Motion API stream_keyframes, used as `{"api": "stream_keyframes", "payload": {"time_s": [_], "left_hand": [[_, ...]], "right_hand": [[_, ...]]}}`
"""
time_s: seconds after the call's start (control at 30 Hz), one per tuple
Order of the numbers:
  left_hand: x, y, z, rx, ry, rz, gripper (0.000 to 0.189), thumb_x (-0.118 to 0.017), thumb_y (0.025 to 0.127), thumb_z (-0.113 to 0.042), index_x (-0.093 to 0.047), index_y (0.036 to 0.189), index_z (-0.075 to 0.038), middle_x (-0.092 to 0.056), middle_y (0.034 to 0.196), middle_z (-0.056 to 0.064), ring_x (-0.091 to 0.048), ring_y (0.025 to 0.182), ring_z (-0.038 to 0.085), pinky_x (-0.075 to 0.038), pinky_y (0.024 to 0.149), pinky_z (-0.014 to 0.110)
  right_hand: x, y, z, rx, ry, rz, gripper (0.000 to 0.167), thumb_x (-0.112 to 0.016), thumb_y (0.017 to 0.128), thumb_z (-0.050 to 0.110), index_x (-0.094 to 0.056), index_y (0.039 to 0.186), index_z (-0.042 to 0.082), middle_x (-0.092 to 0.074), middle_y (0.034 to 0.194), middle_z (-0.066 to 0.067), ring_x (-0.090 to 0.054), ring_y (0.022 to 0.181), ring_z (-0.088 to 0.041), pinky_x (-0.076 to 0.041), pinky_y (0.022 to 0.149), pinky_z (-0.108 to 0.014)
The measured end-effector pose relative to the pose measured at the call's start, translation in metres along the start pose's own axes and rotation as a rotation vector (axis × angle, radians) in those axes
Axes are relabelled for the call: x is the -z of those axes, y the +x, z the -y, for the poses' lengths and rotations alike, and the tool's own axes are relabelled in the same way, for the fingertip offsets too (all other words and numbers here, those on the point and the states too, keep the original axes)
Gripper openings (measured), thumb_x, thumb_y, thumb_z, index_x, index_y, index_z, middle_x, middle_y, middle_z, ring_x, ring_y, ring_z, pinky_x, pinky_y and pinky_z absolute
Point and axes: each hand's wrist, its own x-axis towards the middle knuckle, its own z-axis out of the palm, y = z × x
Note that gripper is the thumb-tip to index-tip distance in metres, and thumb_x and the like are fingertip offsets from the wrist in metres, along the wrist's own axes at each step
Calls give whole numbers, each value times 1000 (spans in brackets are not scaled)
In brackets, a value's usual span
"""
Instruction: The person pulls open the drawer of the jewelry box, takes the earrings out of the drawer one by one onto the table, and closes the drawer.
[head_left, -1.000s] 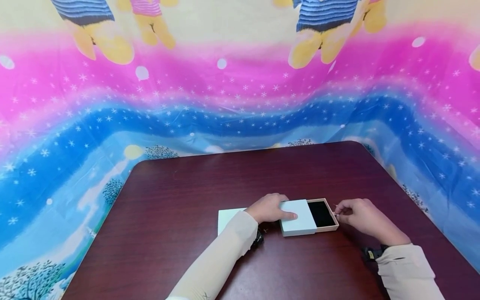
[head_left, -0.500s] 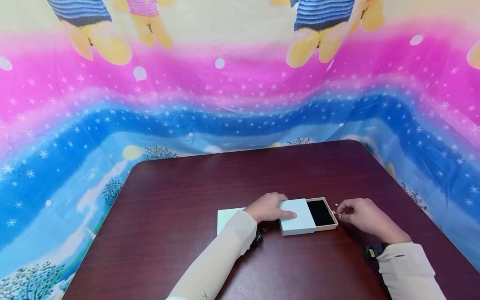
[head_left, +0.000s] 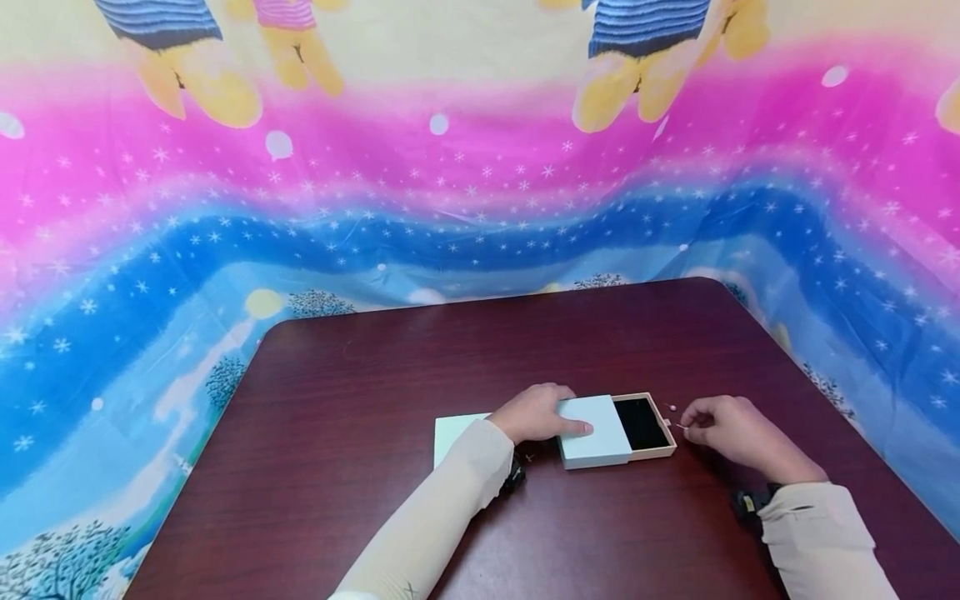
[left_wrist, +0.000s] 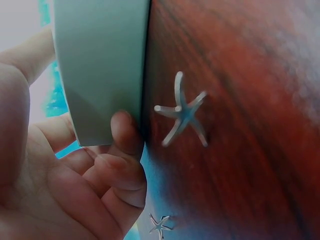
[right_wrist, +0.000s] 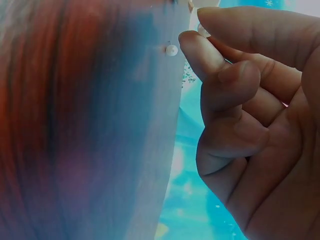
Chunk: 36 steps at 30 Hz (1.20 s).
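Observation:
My left hand grips the pale sleeve of a small slide-out box, thumb on top and fingers around its end. The tray, lined in black, sticks partly out on the right, with a small ribbon tab on its end. Just beyond the tab, my right hand pinches a pearl earring between thumb and index finger; most of it is hidden by the fingertips. A second pearl earring lies on the table beside those fingertips.
Two silver starfish-shaped pieces lie near the left hand, one larger starfish and one farther starfish in the left wrist view. Another pale box sits partly under the left forearm. A printed cloth hangs behind the dark table.
My right hand has drawn slightly right, away from the tray's end, with the pearl earring. The second pearl earring shows more plainly beside it. The left hand keeps its grip on the box.

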Motion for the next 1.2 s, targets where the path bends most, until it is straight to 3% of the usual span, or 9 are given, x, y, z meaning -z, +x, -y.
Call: {"api": "stream_keyframes", "payload": {"time_s": [1.2], "left_hand": [[0,1,0,-4,12,-3,66,-67,84,-59,-59,134,-16,-58,128,-5,-52,117,9,-44,92,27]], "right_hand": [[-4,-1,-14,6,-43,14,6,-75,83,13,-70,83,16,-61,75,10,-51,67,-11,-43,62,-33]]}}
